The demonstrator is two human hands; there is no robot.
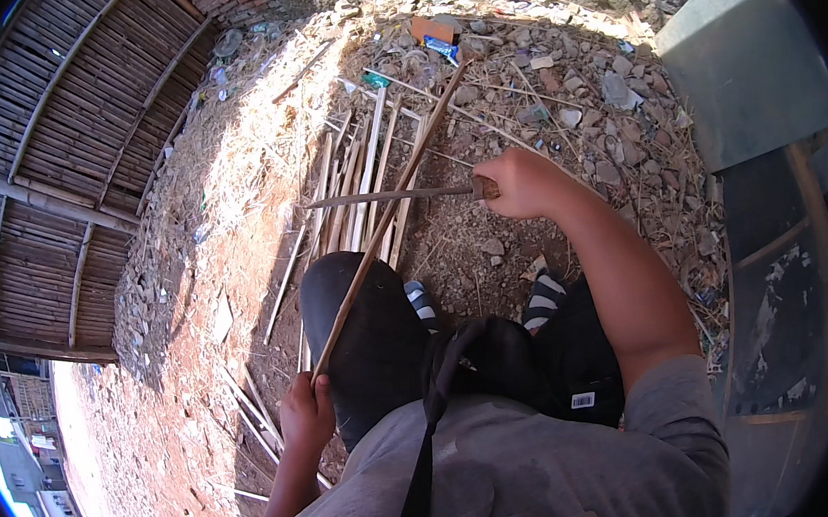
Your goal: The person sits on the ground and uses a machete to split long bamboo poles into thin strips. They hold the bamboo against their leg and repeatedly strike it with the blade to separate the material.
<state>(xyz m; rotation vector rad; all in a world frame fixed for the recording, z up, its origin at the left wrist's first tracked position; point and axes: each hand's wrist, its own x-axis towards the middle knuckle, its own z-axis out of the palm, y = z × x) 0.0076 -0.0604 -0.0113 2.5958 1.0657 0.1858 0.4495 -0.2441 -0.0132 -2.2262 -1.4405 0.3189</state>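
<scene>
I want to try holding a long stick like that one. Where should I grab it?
Take the long bamboo strip at its near, lower end, coming from the left side, as the left hand does. That end lies by the black-clad knee, within easy reach, while the far end slants away over the rubble. Keep your grip well below the knife that the right hand holds across it.

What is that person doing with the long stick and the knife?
A person sits on stony ground, looking down at their own hands. The left hand grips the near end of a long bamboo strip that lies over the left knee and points away. The right hand holds a long knife by its wooden handle, its blade lying across the strip. More bamboo strips lie in a pile on the ground ahead.
</scene>
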